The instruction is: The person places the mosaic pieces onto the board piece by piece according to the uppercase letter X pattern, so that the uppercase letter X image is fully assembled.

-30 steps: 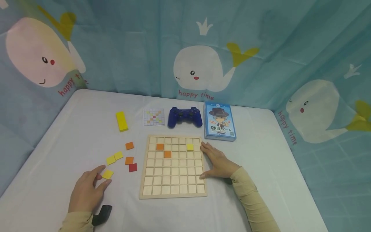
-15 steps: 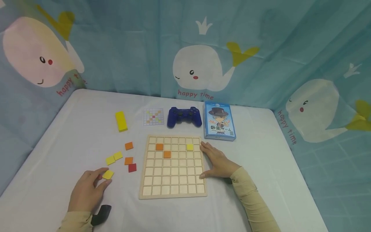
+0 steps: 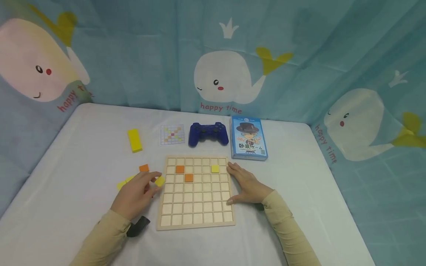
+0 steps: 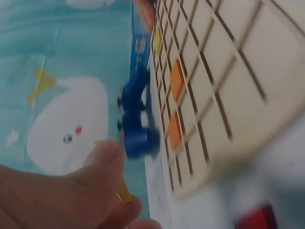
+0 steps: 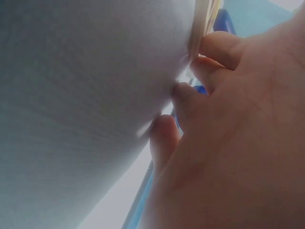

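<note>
My left hand (image 3: pixel 135 195) pinches a yellow square tile (image 3: pixel 159 181) between thumb and fingers, just off the left edge of the wooden grid board (image 3: pixel 193 197). In the left wrist view the tile (image 4: pixel 125 192) shows edge-on behind the thumb. My right hand (image 3: pixel 249 186) rests against the board's right edge with fingers spread. Set in the board are two orange tiles, one of them an orange tile (image 3: pixel 179 169) at upper left, and a yellow tile (image 3: pixel 215 169) at upper right. A loose orange tile (image 3: pixel 144 168) and yellow tiles (image 3: pixel 121 184) lie partly behind my left hand.
Behind the board lie a yellow block (image 3: pixel 134 140), a printed pattern card (image 3: pixel 172 134), a blue game controller (image 3: pixel 208 133) and a blue game box (image 3: pixel 249 138). A red tile (image 4: pixel 257 218) shows low in the left wrist view. A whale-print curtain (image 3: pixel 149 66) hangs behind the table.
My left hand has picked up the yellow tile and carried it right and away from me, to the board's left edge. My right hand stays at the board's right edge. The head view shifts slightly.
</note>
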The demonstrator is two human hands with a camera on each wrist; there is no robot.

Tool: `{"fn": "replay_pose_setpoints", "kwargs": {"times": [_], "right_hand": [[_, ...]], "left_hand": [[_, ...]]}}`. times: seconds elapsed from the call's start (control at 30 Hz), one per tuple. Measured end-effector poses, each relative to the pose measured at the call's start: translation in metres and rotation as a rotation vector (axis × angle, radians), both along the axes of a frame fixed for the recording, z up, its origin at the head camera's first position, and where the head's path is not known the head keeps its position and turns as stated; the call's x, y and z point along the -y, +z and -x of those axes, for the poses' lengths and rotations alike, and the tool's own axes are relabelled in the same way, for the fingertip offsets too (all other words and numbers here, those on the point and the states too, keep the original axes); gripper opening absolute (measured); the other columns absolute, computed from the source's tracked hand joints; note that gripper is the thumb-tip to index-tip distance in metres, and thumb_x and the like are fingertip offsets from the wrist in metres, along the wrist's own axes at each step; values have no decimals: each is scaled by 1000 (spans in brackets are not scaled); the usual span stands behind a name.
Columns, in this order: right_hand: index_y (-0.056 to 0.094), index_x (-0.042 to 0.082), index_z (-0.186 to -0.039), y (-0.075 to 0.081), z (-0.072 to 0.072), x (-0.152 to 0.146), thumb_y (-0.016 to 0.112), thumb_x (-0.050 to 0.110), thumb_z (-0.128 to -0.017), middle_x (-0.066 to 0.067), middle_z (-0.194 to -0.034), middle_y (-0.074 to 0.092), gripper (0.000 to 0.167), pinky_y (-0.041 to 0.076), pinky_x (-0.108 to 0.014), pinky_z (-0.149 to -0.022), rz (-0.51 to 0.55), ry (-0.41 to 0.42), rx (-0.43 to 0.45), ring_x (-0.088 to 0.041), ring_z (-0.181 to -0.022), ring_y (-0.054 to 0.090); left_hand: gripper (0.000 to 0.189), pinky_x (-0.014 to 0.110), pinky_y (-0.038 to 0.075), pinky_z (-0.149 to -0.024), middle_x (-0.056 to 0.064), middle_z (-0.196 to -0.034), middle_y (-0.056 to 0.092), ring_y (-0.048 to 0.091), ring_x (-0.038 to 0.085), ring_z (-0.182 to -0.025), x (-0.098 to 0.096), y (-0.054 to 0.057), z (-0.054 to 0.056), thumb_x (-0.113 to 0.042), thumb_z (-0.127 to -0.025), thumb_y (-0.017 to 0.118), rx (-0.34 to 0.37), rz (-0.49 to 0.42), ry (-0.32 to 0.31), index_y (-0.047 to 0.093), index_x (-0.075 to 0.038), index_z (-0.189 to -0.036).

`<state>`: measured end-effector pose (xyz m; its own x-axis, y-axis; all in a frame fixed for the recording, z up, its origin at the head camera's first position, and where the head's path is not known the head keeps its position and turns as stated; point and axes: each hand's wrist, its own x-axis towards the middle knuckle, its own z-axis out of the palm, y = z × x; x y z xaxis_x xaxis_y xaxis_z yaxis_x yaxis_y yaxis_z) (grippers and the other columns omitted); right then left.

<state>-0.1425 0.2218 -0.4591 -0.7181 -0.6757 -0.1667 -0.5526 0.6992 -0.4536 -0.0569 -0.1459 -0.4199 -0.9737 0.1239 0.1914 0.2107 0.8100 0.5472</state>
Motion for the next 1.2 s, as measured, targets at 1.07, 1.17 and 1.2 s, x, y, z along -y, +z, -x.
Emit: {"fn": "replay_pose_setpoints", "kwargs": {"times": [1.07,1.17,1.2], "right_hand": [[18,3,-152,-2,1,1,76,61,-67,-10,-160,11,118,20,-55,-114,14,-4,-18,-31,-147,11],[18,2,-152,-2,1,0,76,62,-68,-11,-160,11,118,20,-55,-113,19,-3,-22,-32,-147,11],[18,3,-152,-2,1,0,75,62,-68,-11,-160,11,118,20,-55,-113,17,-4,-22,-32,-147,11]], "left_hand": [[30,34,51,-87,0,-105,67,61,21,-99,-104,-21,75,-8,-77,78,124,64,-329,71,-12,-106],[28,35,50,-88,0,-105,67,61,22,-99,-105,-24,75,-9,-77,78,127,59,-321,72,-12,-104],[28,35,50,-89,0,-105,67,61,22,-100,-105,-25,75,-9,-77,78,129,55,-320,72,-12,-104]]}}
